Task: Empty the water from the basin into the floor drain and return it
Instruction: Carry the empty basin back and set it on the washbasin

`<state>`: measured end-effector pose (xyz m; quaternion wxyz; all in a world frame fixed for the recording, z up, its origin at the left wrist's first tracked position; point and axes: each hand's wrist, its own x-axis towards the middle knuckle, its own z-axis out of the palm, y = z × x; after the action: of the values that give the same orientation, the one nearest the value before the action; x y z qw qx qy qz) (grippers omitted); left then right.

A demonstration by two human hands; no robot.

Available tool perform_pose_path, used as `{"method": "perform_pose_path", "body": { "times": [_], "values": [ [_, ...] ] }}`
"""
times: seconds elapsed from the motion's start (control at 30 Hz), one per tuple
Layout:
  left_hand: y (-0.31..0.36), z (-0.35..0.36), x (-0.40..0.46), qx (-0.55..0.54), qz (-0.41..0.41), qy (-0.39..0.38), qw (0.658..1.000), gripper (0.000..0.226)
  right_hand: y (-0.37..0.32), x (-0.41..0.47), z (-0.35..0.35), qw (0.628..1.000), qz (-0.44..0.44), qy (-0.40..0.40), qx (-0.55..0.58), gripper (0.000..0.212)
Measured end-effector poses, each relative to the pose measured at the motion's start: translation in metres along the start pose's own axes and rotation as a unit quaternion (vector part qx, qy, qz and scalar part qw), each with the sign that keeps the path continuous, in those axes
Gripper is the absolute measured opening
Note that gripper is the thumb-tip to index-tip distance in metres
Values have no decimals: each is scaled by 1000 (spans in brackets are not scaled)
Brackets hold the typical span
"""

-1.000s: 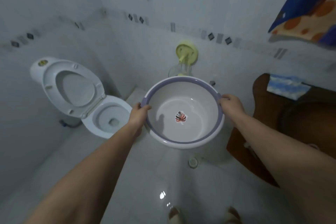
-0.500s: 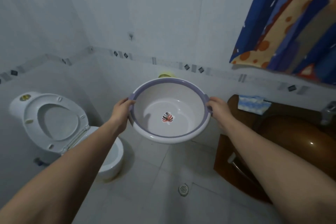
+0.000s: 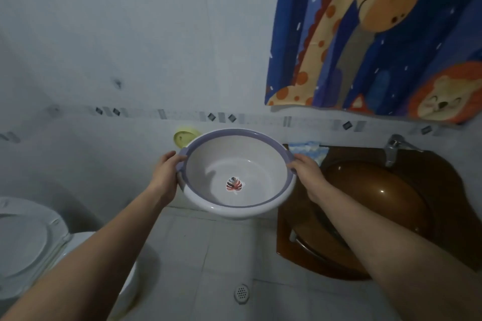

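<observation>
A white basin (image 3: 250,164) with a purple rim and a leaf sticker on its bottom hangs in mid-air in front of me, roughly level, with no water visible inside. My left hand (image 3: 167,177) grips its left rim handle and my right hand (image 3: 307,173) grips the right one. The round floor drain (image 3: 241,292) lies on the white tiles below the basin, nearer to me.
A brown sink (image 3: 378,206) with a chrome tap (image 3: 392,147) stands to the right, a blue-white cloth (image 3: 306,148) on its back edge. A white toilet (image 3: 28,250) with raised seat is at lower left. A patterned curtain (image 3: 378,34) hangs upper right; a yellow holder (image 3: 184,137) is on the wall.
The view has tilted upward and the basin has risen from above the floor drain toward the sink's height, shifting slightly right. Both hands kept their grip on the rim.
</observation>
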<state>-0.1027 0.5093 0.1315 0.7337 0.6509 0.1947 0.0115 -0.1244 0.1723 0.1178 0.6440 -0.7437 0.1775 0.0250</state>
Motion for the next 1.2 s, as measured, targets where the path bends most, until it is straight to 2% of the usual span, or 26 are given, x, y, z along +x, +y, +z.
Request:
{"method": "perform_pose_path", "body": {
  "times": [0.07, 0.27, 0.43, 0.63, 0.73, 0.9, 1.0, 1.2],
  "values": [
    [0, 24, 2, -3, -3, -5, 1000, 59, 4, 5, -19, 1000, 6, 0, 12, 40],
    [-8, 115, 2, 8, -9, -18, 1000, 52, 20, 26, -100, 1000, 24, 4, 1, 41],
    [-25, 197, -2, 15, -4, -39, 999, 56, 48, 53, -174, 997, 54, 13, -45, 33],
    [-54, 284, -13, 45, 2, -33, 998, 55, 85, 85, -253, 994, 88, -4, -70, 19],
    [-69, 325, -18, 62, 7, -18, 998, 58, 103, 103, -290, 992, 97, -29, -71, 19],
    [-74, 361, -24, 77, 16, 11, 997, 57, 118, 129, -323, 989, 105, -74, -76, 25],
    [-69, 376, -30, 97, 12, 28, 995, 47, 119, 134, -337, 983, 133, -97, -80, 19],
    [-52, 395, -36, 134, 12, 19, 991, 41, 123, 131, -341, 973, 170, -122, -96, 12]
  ]
}}
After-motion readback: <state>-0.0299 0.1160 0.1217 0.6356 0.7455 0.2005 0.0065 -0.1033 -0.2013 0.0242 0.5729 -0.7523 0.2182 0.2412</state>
